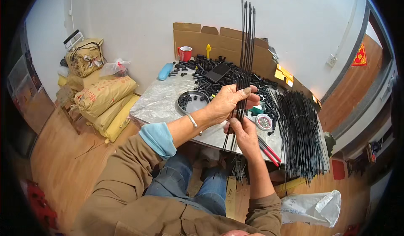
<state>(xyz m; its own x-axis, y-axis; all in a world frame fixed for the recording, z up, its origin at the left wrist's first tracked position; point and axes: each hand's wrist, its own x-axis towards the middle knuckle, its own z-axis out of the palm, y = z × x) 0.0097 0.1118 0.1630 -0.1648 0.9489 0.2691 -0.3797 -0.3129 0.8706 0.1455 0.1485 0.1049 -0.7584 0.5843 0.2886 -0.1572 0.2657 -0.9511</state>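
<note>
Brown jacket (160,213), 2 hands (227,102) (246,138) gripping black rods (243,74)

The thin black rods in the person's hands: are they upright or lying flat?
Upright: the rods rise above the left hand; lower ends point down past the right hand.

A grey-topped table (151,98) bears a round tray (194,106). Behind the tray spreads a heap of black pieces (203,77); left of that heap, beyond the tray, lies a blue case (165,71). Black rods (301,131) lie far to the tray's right.
</note>
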